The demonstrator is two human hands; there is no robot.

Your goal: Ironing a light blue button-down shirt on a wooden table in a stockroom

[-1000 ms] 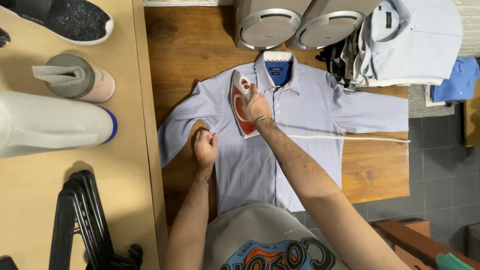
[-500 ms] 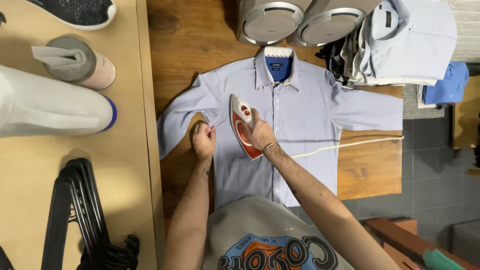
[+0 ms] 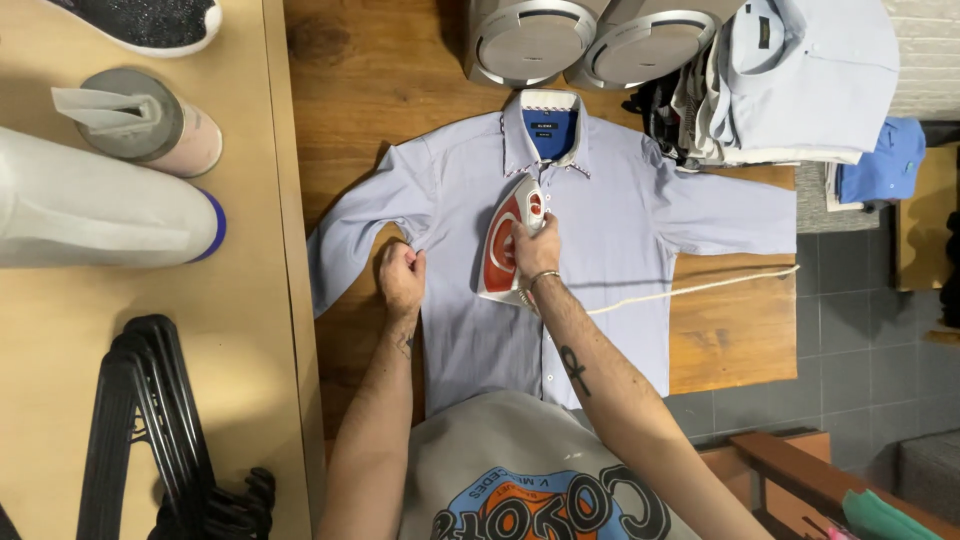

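Observation:
A light blue button-up shirt [image 3: 610, 215] lies spread flat, front up, on a wooden table [image 3: 380, 90], collar at the far side. My right hand [image 3: 536, 250] grips the handle of a red and white iron [image 3: 503, 250], which rests on the shirt's chest just left of the button line, tip pointing toward the collar. Its white cord [image 3: 690, 289] runs right across the shirt and table. My left hand [image 3: 402, 277] is closed on the fabric at the shirt's left armpit seam.
Two grey round-fronted appliances [image 3: 570, 40] stand behind the collar. Folded shirts [image 3: 800, 80] are stacked at the back right. On the pale side table [image 3: 240, 400] to the left are a cup with a napkin [image 3: 140, 120], a white roll [image 3: 100, 210], a shoe [image 3: 150, 20] and black hangers [image 3: 150, 430].
The iron has slid right and slightly up, from the left chest toward the button line, and turned so its tip points up and right. My left hand stays on the armpit seam.

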